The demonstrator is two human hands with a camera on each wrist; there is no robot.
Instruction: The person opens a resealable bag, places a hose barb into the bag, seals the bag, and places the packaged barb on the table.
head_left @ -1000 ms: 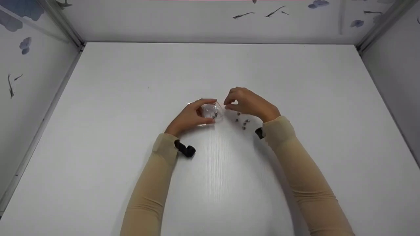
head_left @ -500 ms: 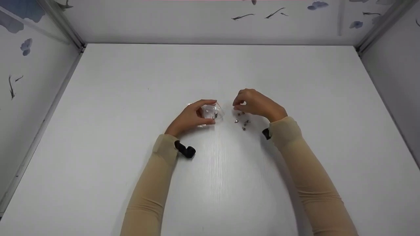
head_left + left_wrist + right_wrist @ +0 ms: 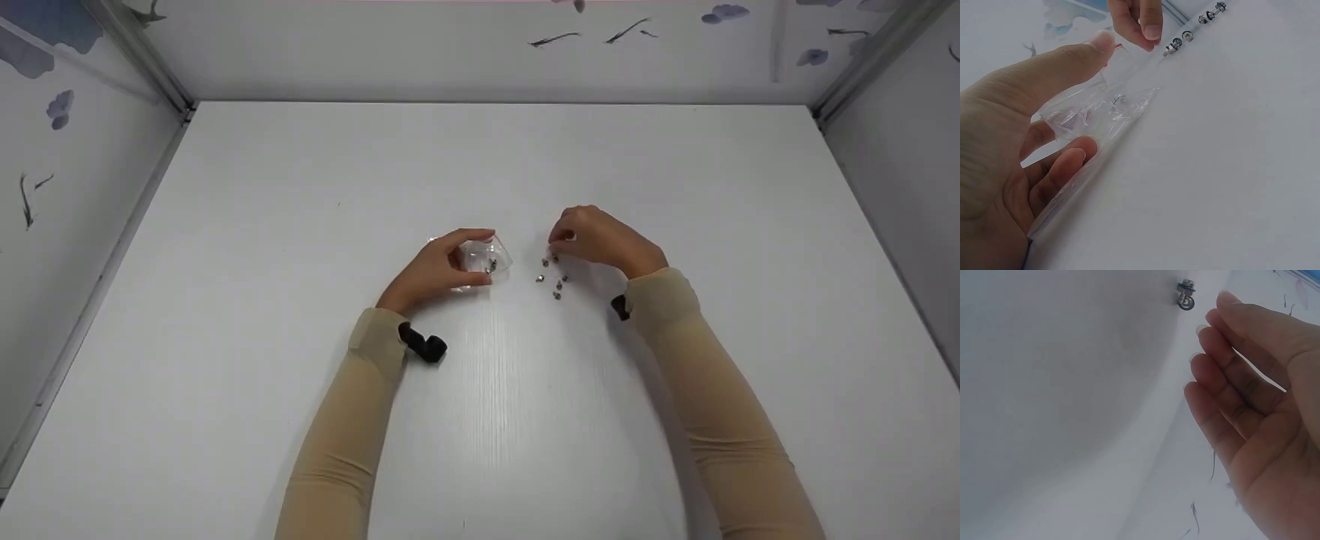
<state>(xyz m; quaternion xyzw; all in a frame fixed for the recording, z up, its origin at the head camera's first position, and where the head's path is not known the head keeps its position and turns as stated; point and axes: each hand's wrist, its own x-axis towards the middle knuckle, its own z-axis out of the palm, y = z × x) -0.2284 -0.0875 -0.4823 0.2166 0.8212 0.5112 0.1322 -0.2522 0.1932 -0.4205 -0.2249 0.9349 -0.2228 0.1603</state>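
A clear plastic bag (image 3: 475,259) with a red-orange edge strip lies on the white table, a few small metal screws inside it. My left hand (image 3: 435,270) holds it, thumb on one side and fingers on the other; the left wrist view shows the bag (image 3: 1120,121) spread between them. To its right, several small metal screws (image 3: 559,286) are scattered on the table. My right hand (image 3: 600,238) is at the far side of these screws, fingers bent and thumb near the index finger. In the right wrist view nothing shows between its fingertips, beside a screw (image 3: 1185,293).
The white table (image 3: 480,420) is bounded by a back wall (image 3: 360,52) with printed flowers and twigs, and by walls at the left and right. Black wrist cameras are strapped over both beige sleeves.
My right hand has moved right, away from the bag to the far side of the loose screws, uncovering another screw. My left hand has stayed on the bag.
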